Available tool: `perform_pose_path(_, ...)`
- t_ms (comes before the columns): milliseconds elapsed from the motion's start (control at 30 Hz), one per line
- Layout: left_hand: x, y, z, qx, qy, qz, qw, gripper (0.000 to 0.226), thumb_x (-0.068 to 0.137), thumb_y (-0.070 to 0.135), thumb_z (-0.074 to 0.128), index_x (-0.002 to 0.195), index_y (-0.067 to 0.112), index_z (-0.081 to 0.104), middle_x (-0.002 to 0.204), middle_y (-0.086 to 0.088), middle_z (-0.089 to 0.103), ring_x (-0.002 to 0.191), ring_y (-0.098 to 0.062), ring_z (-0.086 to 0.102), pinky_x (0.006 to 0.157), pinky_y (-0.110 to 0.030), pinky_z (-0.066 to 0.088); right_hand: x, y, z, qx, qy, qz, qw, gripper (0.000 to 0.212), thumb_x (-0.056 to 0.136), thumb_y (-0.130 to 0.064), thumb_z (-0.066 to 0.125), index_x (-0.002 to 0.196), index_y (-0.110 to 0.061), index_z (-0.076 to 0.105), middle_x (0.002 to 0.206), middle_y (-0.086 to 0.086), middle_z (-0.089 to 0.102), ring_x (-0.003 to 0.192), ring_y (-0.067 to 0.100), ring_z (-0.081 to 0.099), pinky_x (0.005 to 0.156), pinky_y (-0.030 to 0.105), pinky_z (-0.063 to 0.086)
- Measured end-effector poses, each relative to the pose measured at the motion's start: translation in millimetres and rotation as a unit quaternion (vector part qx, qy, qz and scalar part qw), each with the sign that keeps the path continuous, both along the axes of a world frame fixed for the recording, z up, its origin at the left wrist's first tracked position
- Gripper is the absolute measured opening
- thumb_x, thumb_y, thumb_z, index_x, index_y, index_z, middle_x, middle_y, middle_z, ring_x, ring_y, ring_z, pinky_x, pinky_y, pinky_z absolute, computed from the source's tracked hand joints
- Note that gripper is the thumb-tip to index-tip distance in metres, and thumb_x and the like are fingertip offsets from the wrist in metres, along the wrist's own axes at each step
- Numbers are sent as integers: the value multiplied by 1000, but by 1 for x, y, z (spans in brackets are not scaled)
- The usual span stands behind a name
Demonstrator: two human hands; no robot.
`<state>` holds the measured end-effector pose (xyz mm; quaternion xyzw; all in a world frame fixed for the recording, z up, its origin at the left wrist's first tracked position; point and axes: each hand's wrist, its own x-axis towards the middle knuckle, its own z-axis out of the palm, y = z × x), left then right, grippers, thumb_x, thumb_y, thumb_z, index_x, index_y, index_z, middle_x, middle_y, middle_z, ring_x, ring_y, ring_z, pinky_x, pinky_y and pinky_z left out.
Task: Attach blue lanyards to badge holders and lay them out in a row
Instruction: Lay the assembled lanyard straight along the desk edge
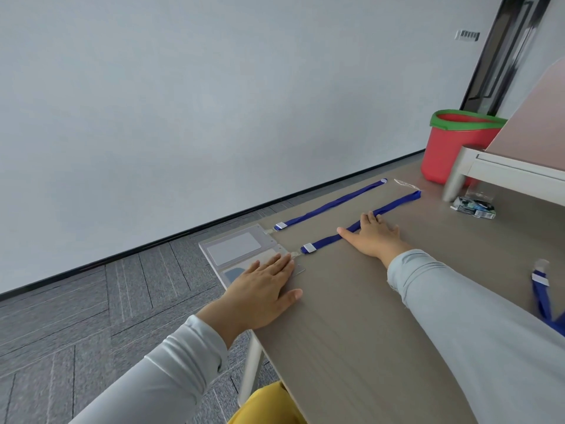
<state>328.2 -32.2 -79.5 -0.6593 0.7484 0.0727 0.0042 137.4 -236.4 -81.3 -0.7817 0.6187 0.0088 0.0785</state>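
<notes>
Print on the small packet [474, 206], toward the right end of the table [351, 332], is too blurred to read. The white tabs on the straps are too small to show any letters.

Two badge holders lie side by side at the table's left corner, long axes running along the wall-side edge. The far badge holder [235, 244] sits right at that edge. The near badge holder [235, 269] lies just beside it, partly under the left hand [263, 289].

Each holder's clip end points away from the corner, and a blue strap goes on from there. The far lanyard [330, 205] lies straight, approx. parallel w/ the wall-side edge, loop end toward the red bucket [452, 145]. The near lanyard [397, 203] runs the same way just beside it, apart from it, and its clip [295, 254] meets the near holder.

L hand: flat, palm down on the near holder, fingers straight and close together, thumb out to the side on the bare top. It grips nothing.

R hand [373, 237]: flat on the near lanyard at about mid-strap, fingers straight and slightly spread. The index finger stretches toward the tab end and the strap passes under the palm. It holds nothing.

A third lanyard [542, 298] hangs over the table's right side, cut off by the frame. A clear bag [406, 183] lies by the loop ends, and a white stand [504, 169] is near the bucket.
</notes>
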Motion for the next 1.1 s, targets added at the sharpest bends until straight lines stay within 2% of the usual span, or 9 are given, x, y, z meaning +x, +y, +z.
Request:
perform_pose_path(933, 0, 6, 3, -20, 14, 8, 1000, 66, 95, 55, 22, 149, 22, 6, 157, 7, 1, 144, -8, -2, 118, -32, 3, -1, 3, -1, -19, -15, 9, 1000, 89, 85, -73, 24, 149, -15, 6, 159, 5, 2, 147, 25, 1, 116, 53, 6)
perform_pose_path(1100, -1, 5, 7, -33, 7, 6, 999, 67, 94, 56, 26, 149, 21, 12, 157, 6, 5, 144, -10, 4, 117, -31, 6, -2, 1, -1, -15, -12, 14, 1000, 90, 84, -74, 24, 150, -16, 6, 159, 4, 1, 147, 26, 1, 116, 54, 8)
